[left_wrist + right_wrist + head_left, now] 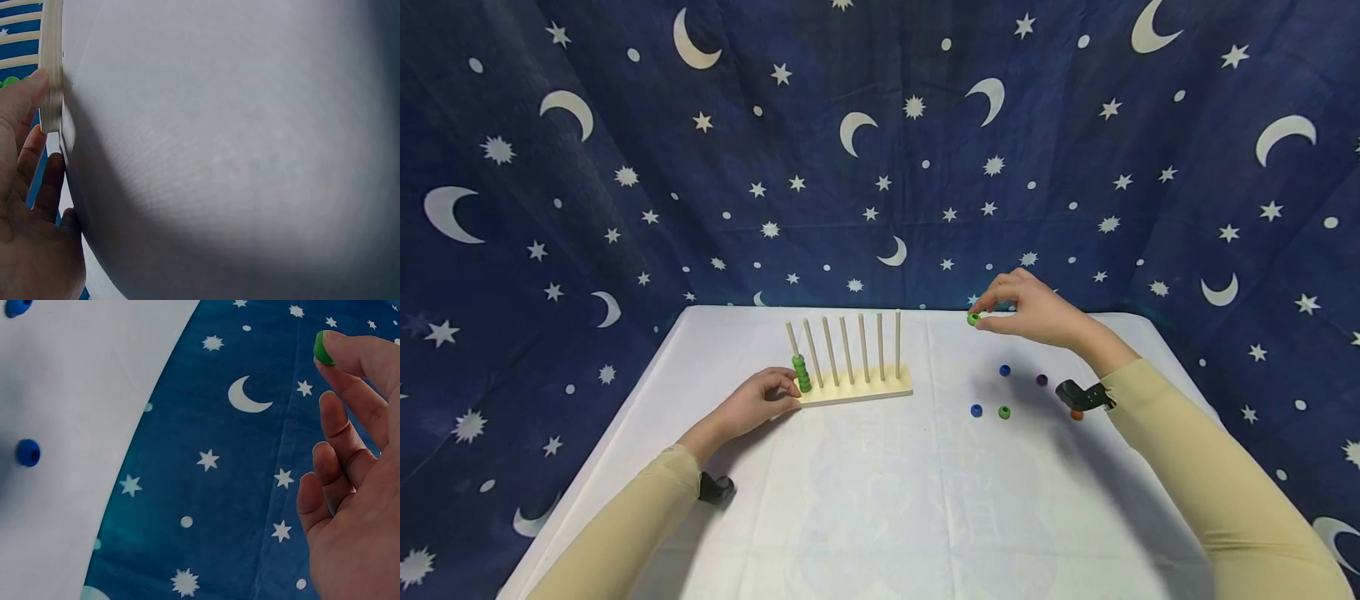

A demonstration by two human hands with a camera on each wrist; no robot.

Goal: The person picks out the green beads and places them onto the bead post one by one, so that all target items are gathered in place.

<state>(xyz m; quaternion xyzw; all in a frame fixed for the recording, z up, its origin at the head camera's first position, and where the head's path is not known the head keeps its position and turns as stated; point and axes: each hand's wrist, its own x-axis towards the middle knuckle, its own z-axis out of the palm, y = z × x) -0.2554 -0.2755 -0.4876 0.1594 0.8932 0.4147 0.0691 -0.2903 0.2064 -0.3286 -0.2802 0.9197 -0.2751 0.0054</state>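
A wooden peg rack [857, 389] stands upright on the table, with several thin pegs in a row. Green beads [802, 375] are stacked on its leftmost peg; the other pegs are bare. My left hand [758, 403] grips the left end of the rack's base, thumb and fingertips at its edges in the left wrist view. Raised above the table at the back right, my right hand [1033, 310] pinches a green bead [323, 349] between thumb and index finger. The right hand's other fingers are loosely bent in the right wrist view.
Loose beads lie on the white tablecloth [880, 483] below the right hand: two blue [1004, 370], one purple [1042, 380], one green [1004, 412]. An orange bead [1077, 415] is partly hidden by the right wrist camera [1082, 395]. A dark blue star-patterned curtain [880, 150] hangs behind.
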